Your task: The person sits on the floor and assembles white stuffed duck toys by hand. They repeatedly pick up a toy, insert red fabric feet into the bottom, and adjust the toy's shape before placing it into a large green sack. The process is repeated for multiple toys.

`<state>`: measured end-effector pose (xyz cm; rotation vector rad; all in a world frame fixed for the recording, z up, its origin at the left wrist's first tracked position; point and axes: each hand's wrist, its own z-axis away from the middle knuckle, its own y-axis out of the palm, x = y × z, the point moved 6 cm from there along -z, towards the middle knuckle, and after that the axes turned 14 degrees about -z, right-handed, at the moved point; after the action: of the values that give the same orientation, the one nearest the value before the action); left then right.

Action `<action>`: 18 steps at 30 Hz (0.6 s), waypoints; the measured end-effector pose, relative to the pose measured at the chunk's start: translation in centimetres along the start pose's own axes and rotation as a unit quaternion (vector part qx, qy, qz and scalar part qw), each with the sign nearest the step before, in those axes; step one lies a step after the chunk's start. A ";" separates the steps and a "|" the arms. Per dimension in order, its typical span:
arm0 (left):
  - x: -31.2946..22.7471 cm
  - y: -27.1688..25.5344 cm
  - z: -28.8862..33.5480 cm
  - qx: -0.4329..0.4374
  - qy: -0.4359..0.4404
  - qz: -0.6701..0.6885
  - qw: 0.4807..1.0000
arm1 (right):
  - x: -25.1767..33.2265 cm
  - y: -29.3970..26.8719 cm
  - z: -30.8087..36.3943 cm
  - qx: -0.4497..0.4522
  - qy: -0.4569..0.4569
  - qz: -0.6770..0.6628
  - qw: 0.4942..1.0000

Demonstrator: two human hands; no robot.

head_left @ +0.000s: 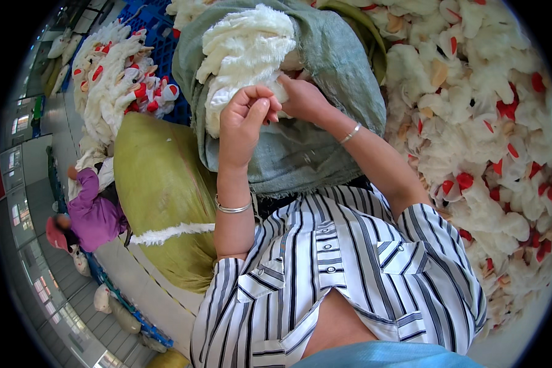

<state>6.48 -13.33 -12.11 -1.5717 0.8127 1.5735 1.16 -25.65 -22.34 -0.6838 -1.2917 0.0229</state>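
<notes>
Has white plush (248, 46) amid sackcloth (343, 67) at twelve o'clock, likely for reach; curls left hand (244, 116) narrow; cannot tell grip of right hand (305, 100).

Behind my left hand (244, 116) I wear a smooth silver-coloured metal bangle (233, 208); behind my right hand (302, 99), another silver-coloured bangle (351, 132). Farther back, my white short-sleeved shirt with black and grey stripes (356, 257) has round buttons (330, 269) and flapped chest pockets (403, 257).
</notes>
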 end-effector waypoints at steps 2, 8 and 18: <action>0.8 -0.7 1.0 -0.013 -0.049 -0.017 0.999 | 1.5 -1.8 2.4 -0.011 -0.044 -0.164 0.985; 8.2 -2.7 6.4 0.059 -0.200 -0.072 0.975 | 4.6 -6.1 11.4 0.018 -0.080 -0.429 0.900; 12.9 -4.6 12.2 -0.080 -0.209 -0.084 0.971 | 13.0 -1.4 17.6 0.411 -0.209 -0.362 0.810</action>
<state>4.57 0.41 -24.11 -1.3075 0.3200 1.7916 -11.01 -13.83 -8.42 0.6209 -1.7132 0.1071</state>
